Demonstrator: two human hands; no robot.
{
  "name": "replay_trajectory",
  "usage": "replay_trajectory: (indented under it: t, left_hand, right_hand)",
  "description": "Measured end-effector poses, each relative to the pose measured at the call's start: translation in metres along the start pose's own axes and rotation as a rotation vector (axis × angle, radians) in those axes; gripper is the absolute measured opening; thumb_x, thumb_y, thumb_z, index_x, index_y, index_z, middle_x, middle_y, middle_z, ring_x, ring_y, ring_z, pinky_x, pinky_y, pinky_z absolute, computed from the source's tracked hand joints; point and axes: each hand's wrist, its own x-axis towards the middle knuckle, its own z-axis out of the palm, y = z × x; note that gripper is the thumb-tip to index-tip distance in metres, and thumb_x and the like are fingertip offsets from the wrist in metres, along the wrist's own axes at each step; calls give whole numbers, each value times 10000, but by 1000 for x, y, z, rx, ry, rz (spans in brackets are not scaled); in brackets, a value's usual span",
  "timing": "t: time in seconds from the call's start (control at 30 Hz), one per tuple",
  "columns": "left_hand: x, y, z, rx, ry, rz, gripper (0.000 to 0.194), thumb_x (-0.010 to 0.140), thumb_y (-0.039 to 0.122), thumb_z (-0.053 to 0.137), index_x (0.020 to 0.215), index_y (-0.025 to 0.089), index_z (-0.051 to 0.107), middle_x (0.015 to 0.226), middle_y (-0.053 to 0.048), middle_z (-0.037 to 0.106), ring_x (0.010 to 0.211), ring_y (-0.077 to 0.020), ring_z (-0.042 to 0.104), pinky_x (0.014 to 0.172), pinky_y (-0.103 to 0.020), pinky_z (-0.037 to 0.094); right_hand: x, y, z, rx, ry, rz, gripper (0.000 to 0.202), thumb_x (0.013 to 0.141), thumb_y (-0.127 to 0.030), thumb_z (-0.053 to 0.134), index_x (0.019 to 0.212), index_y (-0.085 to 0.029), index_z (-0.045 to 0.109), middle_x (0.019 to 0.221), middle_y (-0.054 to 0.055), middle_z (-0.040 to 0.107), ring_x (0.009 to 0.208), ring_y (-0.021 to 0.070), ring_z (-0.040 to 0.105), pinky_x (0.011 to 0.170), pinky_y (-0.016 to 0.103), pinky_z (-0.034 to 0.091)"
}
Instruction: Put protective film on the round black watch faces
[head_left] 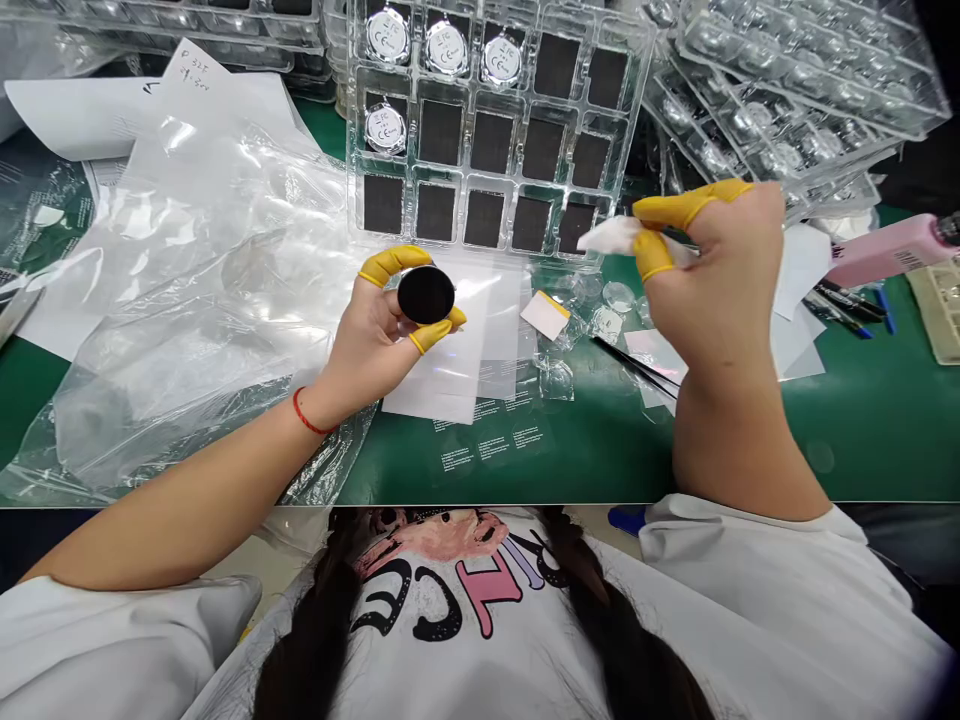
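Note:
My left hand (379, 335) wears yellow finger cots and grips a round watch part with a black face (426, 295) by its edge, thumb below and finger above. To the right, my right hand (712, 260), also in yellow cots, pinches a white cloth or tissue (611, 236) near the lower right corner of a clear plastic tray (636, 110). That tray has dark-lined compartments. Three round silver pieces with printed backs sit in its top row, and one silver piece (386, 127) lies in the left compartment of the row below.
Stacked clear trays (802, 120) stand at the back right. Plastic bags (187, 330) and papers cover the left side. Black tweezers (637, 368), a pink-and-white pad (546, 315), clear films and a pink bottle (881, 250) lie on the green table (615, 450).

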Motion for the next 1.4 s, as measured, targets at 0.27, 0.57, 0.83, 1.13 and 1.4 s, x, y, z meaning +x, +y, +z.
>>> replay_trajectory:
  t: [0.27, 0.57, 0.83, 1.13, 1.4]
  left_hand:
    - [-1, 3, 1, -15, -52, 8, 581, 748, 312, 804, 1173, 260, 412, 917, 20, 648, 847, -152, 741, 835, -327, 645]
    - [2, -11, 8, -2, -47, 114, 582, 739, 430, 800, 1154, 280, 421, 1162, -43, 566, 1044, -211, 698, 734, -337, 670]
    - [6, -6, 6, -21, 128, 67, 608, 765, 394, 786, 1203, 336, 368, 1023, -1, 650, 1034, -205, 700, 719, -344, 648]
    - [13, 7, -2, -145, 57, -344, 565, 674, 260, 838, 1141, 217, 523, 811, 18, 678, 741, -136, 704, 619, -243, 568]
    - [12, 11, -4, -302, -158, -510, 430, 658, 224, 855, 1004, 173, 604, 700, 21, 643, 550, -56, 564, 496, -183, 473]
  right_hand:
    - [-16, -29, 34, 326, -293, -435, 332, 885, -356, 637, 1209, -291, 622, 1321, 65, 618, 1230, 280, 563, 1028, 544, 460]
    - [-10, -39, 40, 436, -473, -212, 386, 904, -382, 601, 1266, -249, 575, 1202, 72, 676, 1165, 277, 610, 1036, 534, 459]
    - [-8, -48, 43, 579, -547, -102, 257, 854, -235, 628, 1111, -230, 630, 904, 10, 690, 1048, 244, 654, 1016, 505, 463]
    - [-12, -50, 45, 499, -499, -238, 279, 850, -281, 629, 1128, -259, 614, 942, 7, 708, 1031, 228, 643, 1049, 493, 411]
    - [-16, -52, 40, 413, -466, -279, 180, 886, -230, 546, 1042, -284, 618, 901, -10, 697, 959, 203, 622, 1078, 508, 373]
